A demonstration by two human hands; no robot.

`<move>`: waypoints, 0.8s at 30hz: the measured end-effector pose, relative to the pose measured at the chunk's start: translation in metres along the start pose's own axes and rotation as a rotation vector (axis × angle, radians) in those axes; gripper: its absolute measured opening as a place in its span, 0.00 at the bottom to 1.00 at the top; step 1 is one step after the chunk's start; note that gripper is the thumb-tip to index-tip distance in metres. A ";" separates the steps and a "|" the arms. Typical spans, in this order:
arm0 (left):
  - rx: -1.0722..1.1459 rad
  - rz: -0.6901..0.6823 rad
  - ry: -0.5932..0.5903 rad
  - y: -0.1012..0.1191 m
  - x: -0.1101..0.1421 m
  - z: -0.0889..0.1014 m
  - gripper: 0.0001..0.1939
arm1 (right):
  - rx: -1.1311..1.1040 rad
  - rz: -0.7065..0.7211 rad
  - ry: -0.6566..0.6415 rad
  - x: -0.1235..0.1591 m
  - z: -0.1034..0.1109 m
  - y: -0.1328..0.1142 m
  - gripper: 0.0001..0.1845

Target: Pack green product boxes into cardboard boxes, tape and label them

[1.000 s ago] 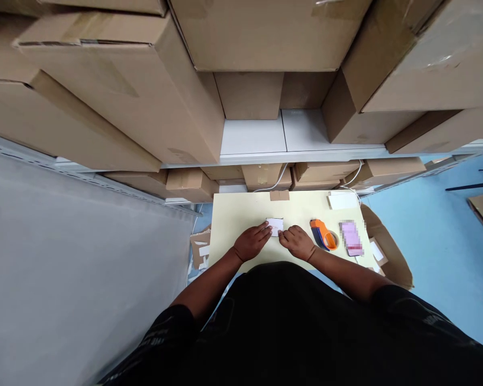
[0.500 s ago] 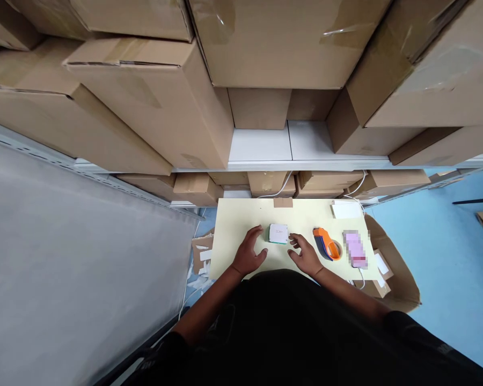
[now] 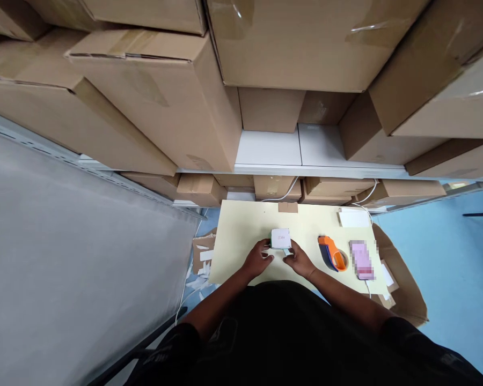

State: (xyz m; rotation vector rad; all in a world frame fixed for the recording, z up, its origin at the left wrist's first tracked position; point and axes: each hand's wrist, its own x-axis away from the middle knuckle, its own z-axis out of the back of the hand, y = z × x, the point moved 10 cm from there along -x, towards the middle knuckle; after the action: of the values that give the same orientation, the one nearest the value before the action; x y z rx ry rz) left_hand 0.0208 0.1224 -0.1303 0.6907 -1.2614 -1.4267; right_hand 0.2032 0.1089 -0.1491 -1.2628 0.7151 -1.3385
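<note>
The left hand (image 3: 258,258), loosely spread, and right hand (image 3: 299,261), grip unclear, now reach a white box (image 3: 280,237) previously apart from both. It's near the middle of the cream table (image 3: 241,225); its top's writing is too small to read.

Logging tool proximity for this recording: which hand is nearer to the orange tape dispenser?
The right hand. It is left of the orange tape dispenser, by the right side of the small white box; the left hand is farther left, by the box's left side.
</note>
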 end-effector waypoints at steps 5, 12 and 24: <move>0.052 -0.006 0.139 -0.008 0.004 0.030 0.32 | -0.014 0.038 -0.034 -0.024 -0.028 -0.014 0.44; -0.060 -0.006 0.321 -0.026 -0.022 0.125 0.28 | -0.036 0.006 -0.135 -0.088 -0.097 -0.036 0.45; -0.047 0.006 0.305 -0.054 -0.072 0.191 0.30 | -0.069 -0.016 -0.044 -0.171 -0.136 -0.056 0.42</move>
State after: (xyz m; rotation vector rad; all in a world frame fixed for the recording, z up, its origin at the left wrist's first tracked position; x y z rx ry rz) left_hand -0.1504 0.2457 -0.1437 0.8367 -0.9887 -1.2854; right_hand 0.0284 0.2491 -0.1775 -1.3516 0.7274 -1.3042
